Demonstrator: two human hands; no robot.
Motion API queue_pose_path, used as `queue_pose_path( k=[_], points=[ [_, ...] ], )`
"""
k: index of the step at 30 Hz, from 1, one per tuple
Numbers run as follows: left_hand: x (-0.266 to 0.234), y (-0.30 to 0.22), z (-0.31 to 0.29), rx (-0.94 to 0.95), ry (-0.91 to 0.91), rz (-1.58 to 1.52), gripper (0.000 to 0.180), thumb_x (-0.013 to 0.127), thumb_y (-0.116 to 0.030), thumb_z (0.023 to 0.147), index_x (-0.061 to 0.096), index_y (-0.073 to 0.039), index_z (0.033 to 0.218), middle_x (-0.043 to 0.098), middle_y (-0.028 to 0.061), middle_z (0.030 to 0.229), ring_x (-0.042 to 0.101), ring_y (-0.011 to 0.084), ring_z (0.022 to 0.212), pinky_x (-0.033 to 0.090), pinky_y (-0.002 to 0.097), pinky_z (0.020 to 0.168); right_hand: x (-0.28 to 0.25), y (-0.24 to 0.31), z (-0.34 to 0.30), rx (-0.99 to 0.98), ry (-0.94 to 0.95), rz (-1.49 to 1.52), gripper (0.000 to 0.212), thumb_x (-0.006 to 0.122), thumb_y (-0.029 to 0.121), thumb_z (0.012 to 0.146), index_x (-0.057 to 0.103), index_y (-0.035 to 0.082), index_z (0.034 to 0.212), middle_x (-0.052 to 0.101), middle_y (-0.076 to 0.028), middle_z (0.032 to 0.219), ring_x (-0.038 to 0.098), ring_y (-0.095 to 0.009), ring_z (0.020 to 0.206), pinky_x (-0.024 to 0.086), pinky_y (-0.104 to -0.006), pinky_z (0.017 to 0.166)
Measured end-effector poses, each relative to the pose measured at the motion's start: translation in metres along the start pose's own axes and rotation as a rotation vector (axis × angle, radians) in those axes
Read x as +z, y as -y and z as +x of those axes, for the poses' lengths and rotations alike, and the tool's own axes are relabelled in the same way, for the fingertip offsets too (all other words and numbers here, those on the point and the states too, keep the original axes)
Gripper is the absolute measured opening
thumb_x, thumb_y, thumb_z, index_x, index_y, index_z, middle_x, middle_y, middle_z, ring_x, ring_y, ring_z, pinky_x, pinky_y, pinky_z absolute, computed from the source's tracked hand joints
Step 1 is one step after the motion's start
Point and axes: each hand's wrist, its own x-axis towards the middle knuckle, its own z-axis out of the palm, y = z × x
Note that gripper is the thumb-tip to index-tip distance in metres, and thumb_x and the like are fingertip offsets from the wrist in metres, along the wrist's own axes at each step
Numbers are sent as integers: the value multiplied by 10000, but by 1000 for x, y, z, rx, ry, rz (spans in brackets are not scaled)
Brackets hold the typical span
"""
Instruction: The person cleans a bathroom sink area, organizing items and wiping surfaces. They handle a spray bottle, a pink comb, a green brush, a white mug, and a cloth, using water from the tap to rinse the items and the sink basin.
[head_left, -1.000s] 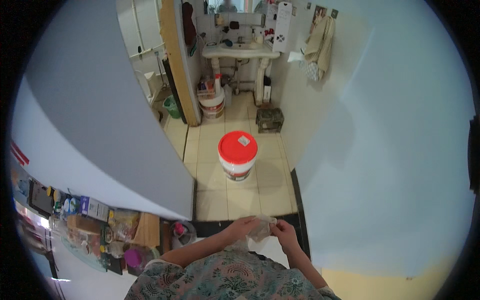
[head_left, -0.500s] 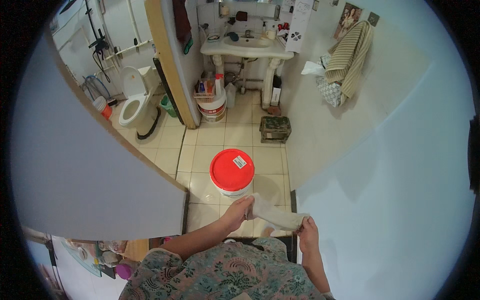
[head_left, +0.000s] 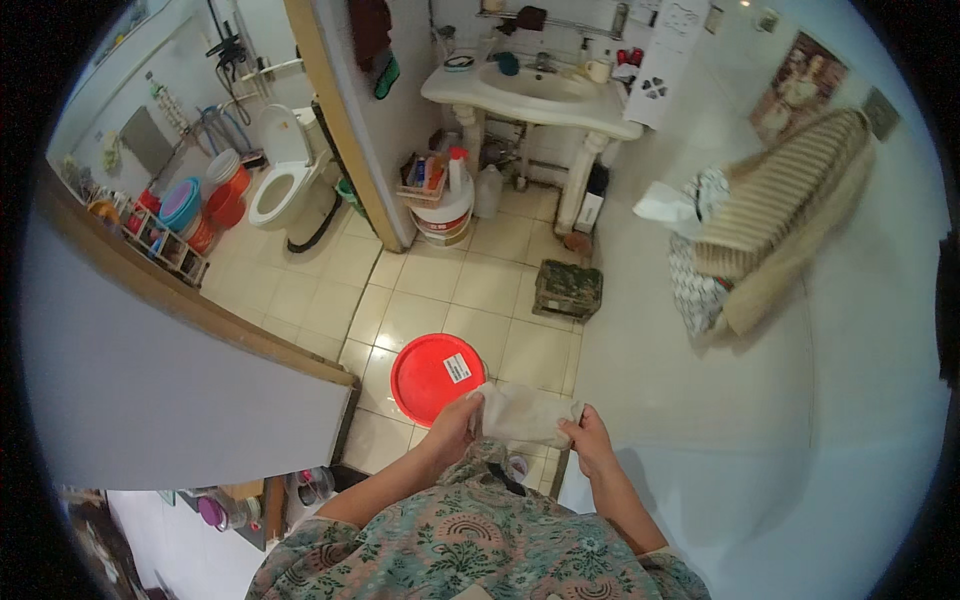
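A pale, whitish cloth [head_left: 524,415] is stretched between my two hands in front of my body. My left hand [head_left: 456,426] grips its left end, fingers closed round the edge. Its right end is pinched by my right hand [head_left: 589,436], with the thumb on top. Just beyond my left hand stands a bucket with a red lid [head_left: 430,378] and a white label; the cloth and my hand lie across its near right edge. The bucket's side is mostly hidden.
Ahead are a white washbasin [head_left: 535,82], a white bucket [head_left: 440,216] bearing a basket of bottles, and a worn low stool [head_left: 568,290]. Striped towels [head_left: 785,205] hang on the right wall. A toilet [head_left: 283,196] stands beyond the doorway at left, past the wooden door frame [head_left: 345,130].
The view has shifted forward and turned. My right hand has come up and closer to my left, so the cloth hangs more level and looks wider. Both hands keep hold of it.
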Motion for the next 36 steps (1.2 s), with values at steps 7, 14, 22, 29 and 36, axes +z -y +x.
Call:
queue_pose_path(
  k=[7,14,22,29,36],
  points=[
    [3,-67,76,-19,-119,-67,343,385,-264,937,478,-24,1163,557,76,1080,533,194,999,430,338,853,0,69,96,110,62,70,213,511,52,853,495,21,1064,580,-74,985,570,-135,834,488,-269,683],
    [30,-130,163,53,-106,-10,265,434,-270,926,522,-47,1039,576,48,973,560,174,901,474,319,747,-10,132,188,85,104,21,214,492,68,876,497,36,1088,577,-50,1010,573,-129,856,488,-260,691],
    [101,-174,248,6,-32,-20,385,519,-246,895,398,-63,1211,526,57,1082,539,180,989,453,316,790,-10,200,282,-132,576,-318,344,520,108,889,461,8,1212,549,-55,1080,529,-147,958,420,-267,845],
    [120,-190,312,-129,-62,213,285,584,-159,820,464,-67,1062,537,58,988,541,169,857,455,315,705,-28,227,320,-341,713,-716,369,529,119,888,465,4,1233,450,-98,1278,440,-184,1150,370,-296,932],
    [69,-219,392,-11,-195,103,236,503,-56,779,502,-71,1015,549,48,898,541,177,805,450,306,684,-55,223,359,-119,440,-333,293,497,99,902,524,38,1188,558,-53,1149,525,-143,1041,409,-258,881]
  ],
)
